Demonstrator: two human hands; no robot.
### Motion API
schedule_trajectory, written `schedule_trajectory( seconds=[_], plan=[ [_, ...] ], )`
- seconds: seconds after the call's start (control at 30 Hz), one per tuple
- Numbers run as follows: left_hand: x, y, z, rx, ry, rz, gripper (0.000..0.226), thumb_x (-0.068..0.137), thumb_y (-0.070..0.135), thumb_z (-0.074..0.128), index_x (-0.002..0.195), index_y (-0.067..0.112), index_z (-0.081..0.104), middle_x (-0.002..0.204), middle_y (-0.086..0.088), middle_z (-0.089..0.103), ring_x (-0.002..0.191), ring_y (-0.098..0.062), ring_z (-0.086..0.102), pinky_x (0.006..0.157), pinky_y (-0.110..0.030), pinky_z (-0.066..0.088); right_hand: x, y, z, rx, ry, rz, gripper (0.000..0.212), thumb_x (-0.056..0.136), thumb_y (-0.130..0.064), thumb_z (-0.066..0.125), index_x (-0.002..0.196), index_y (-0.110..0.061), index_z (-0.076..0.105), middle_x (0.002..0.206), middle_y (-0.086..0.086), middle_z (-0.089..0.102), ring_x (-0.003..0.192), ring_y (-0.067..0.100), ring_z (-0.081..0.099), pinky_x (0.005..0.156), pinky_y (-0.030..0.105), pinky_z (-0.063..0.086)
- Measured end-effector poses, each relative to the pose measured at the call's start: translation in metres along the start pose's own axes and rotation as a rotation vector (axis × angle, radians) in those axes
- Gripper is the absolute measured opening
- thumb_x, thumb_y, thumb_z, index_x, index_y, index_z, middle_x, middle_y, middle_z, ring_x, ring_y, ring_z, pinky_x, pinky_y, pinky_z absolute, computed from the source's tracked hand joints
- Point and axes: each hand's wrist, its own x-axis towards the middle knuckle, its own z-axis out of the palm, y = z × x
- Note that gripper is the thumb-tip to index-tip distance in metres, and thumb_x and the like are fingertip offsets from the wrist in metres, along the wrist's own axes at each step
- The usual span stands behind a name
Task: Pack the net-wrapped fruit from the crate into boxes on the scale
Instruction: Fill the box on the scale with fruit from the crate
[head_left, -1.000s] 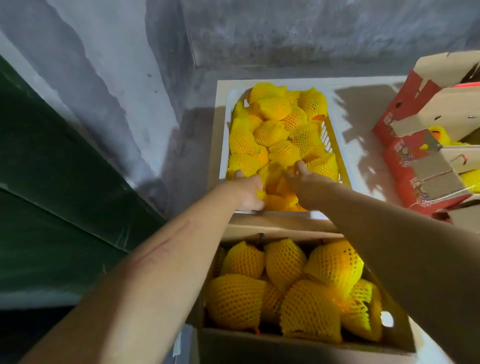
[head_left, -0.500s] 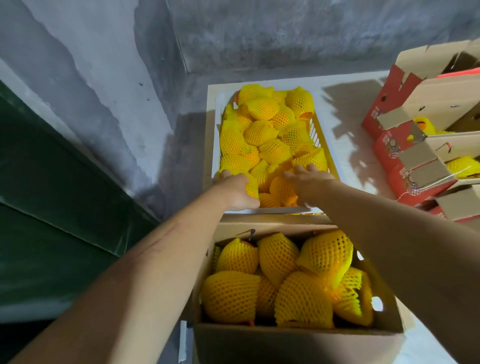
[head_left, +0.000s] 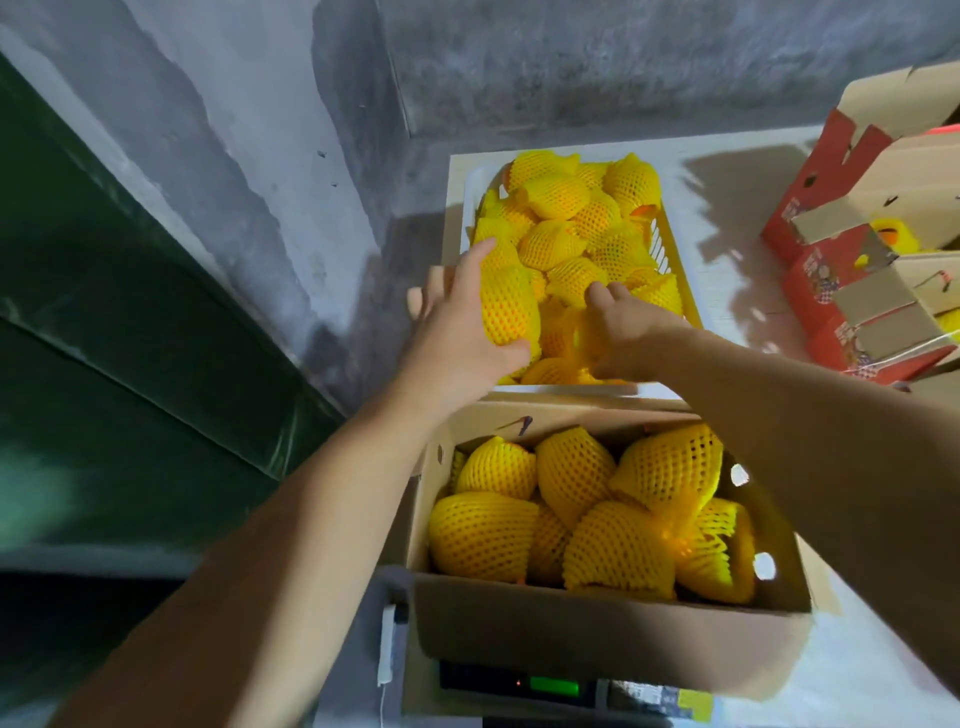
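Yellow foam net covers every fruit in the head view, the only view. Crate (head_left: 688, 306) sits on the worktop (head_left: 727, 270) at the far side; box (head_left: 597, 639) sits nearer the person, on the scale (head_left: 519, 683), already holding a full-looking layer of fruit.

Left hand (head_left: 457, 332) grips one netted fruit (head_left: 508, 312) at the crate's near-left corner, fingers behind it, thumb under its near end. Fruit's long axis runs roughly away from the person, slightly tilted; appears lifted above the pile.

Right hand (head_left: 626, 332) rests low among the fruit at the crate's near edge, fingers curled into the pile; whether it holds one cannot be told.

Key relation: box lies directly toward the person from both hands, just behind the crate's near edge. Left hand is the loaded one. Judgement: next move is a short pull back and down.
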Motion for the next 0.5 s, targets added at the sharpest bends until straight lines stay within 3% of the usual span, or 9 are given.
schedule_trajectory(
  seconds=[0.07,0.13,0.17,0.27,0.33,0.4,0.43,0.5],
  plan=[
    [-0.034,0.005,-0.012,-0.216,0.041,-0.036,0.1,0.081,0.038,0.085,0.155,0.054,0.019,0.148,0.011,0.035,0.14,-0.021,0.034,0.103,-0.043,0.039,-0.014,-0.004,-0.006,0.32,0.155,-0.007,0.07,0.072,-0.019,0.088,0.12,-0.018,0.037,0.113,0.004,0.05,0.101,0.027,0.058,0.072,0.028,0.037],
    [-0.075,0.007,-0.018,-0.41,0.073,-0.075,0.098,0.083,0.033,0.088,0.154,0.054,0.023,0.149,0.018,0.038,0.136,-0.01,0.044,0.108,-0.04,0.045,-0.038,-0.017,-0.021,0.623,0.312,-0.06,0.071,0.072,-0.016,0.088,0.118,-0.025,0.035,0.106,-0.009,0.054,0.085,-0.001,0.054,0.067,0.006,0.036],
    [-0.096,0.01,-0.017,-0.452,0.109,-0.084,0.096,0.084,0.032,0.087,0.153,0.056,0.025,0.151,0.021,0.039,0.135,-0.007,0.046,0.109,-0.039,0.046,-0.053,-0.026,-0.03,0.749,0.371,-0.069,0.069,0.072,-0.02,0.086,0.12,-0.027,0.037,0.103,-0.015,0.056,0.078,-0.01,0.055,0.066,0.002,0.036],
    [-0.146,0.022,-0.009,-0.475,0.158,-0.032,0.091,0.083,0.037,0.088,0.148,0.063,0.03,0.151,0.027,0.042,0.135,-0.004,0.049,0.11,-0.041,0.048,-0.102,-0.048,-0.044,1.071,0.516,0.046,0.061,0.072,-0.04,0.081,0.123,-0.028,0.05,0.099,-0.01,0.067,0.076,-0.003,0.062,0.064,0.019,0.052],
    [-0.162,0.025,-0.007,-0.424,-0.027,-0.032,0.092,0.081,0.048,0.087,0.146,0.07,0.026,0.152,0.031,0.039,0.137,-0.002,0.047,0.108,-0.044,0.05,-0.137,-0.06,-0.049,1.291,0.59,0.089,0.052,0.074,-0.042,0.082,0.118,-0.026,0.061,0.095,-0.005,0.074,0.079,0.006,0.07,0.062,0.023,0.056],
    [-0.168,0.022,-0.007,-0.141,-0.196,-0.027,0.084,0.082,0.063,0.078,0.146,0.072,0.024,0.155,0.033,0.034,0.14,-0.001,0.039,0.109,-0.047,0.047,-0.172,-0.068,-0.049,1.447,0.648,0.116,0.042,0.075,-0.039,0.083,0.111,-0.026,0.064,0.088,-0.008,0.075,0.077,0.007,0.072,0.058,0.025,0.057],
    [-0.169,0.02,-0.009,-0.043,-0.183,-0.021,0.077,0.086,0.066,0.072,0.147,0.069,0.026,0.155,0.032,0.035,0.139,0.001,0.036,0.108,-0.044,0.047,-0.189,-0.073,-0.048,1.515,0.654,0.127,0.042,0.075,-0.038,0.083,0.111,-0.027,0.064,0.085,-0.008,0.074,0.075,0.01,0.072,0.057,0.028,0.057],
    [-0.172,0.019,-0.015,-0.113,-0.049,-0.019,0.06,0.093,0.059,0.066,0.146,0.061,0.037,0.149,0.027,0.044,0.135,0.001,0.043,0.1,-0.034,0.048,-0.216,-0.079,-0.044,1.614,0.617,0.138,0.045,0.076,-0.032,0.083,0.115,-0.028,0.062,0.084,-0.005,0.073,0.075,0.016,0.072,0.059,0.036,0.058]
  ],
)
